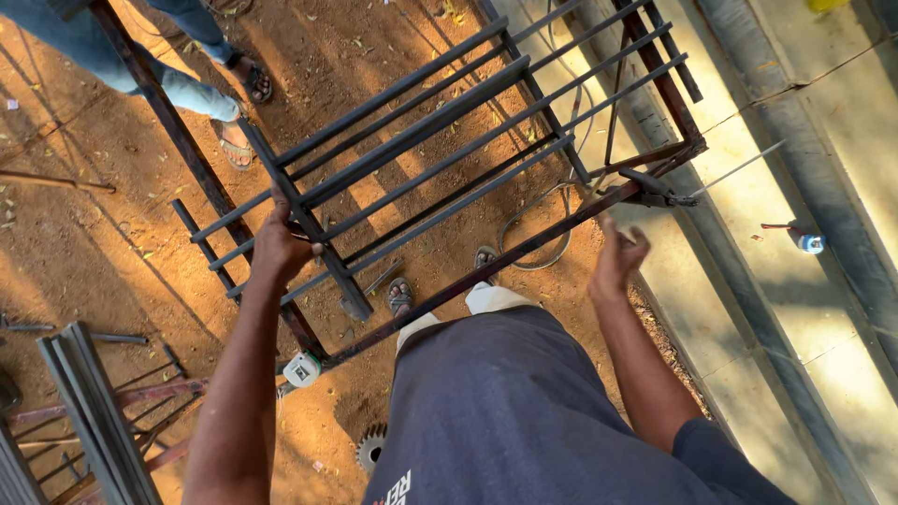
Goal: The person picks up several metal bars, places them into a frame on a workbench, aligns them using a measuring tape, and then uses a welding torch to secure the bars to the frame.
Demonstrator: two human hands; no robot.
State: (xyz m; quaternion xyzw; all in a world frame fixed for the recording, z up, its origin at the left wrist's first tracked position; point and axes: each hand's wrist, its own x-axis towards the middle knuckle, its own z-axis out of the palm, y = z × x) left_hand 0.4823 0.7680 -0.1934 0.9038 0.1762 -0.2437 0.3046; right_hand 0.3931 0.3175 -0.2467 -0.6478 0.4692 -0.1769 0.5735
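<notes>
Here, my left hand [279, 245] is clenched around a bar of the metal grille [440, 131]; my right hand [617, 257] hangs loosely curled, apparently holding nothing, near the frame [486, 266].

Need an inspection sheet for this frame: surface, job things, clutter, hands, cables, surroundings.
Surface: red dirt ground, concrete strip at right.
Job's things: dark metal grille frame with parallel bars; clamp tool at its corner.
Clutter: tape measure, toothed disc, blue-capped item, steel offcuts.
Grippers: left hand grips a crossbar; right hand open, touching nothing.
Cables: looped cable under the frame.
Surroundings: another person's sandalled feet beyond the frame.
</notes>
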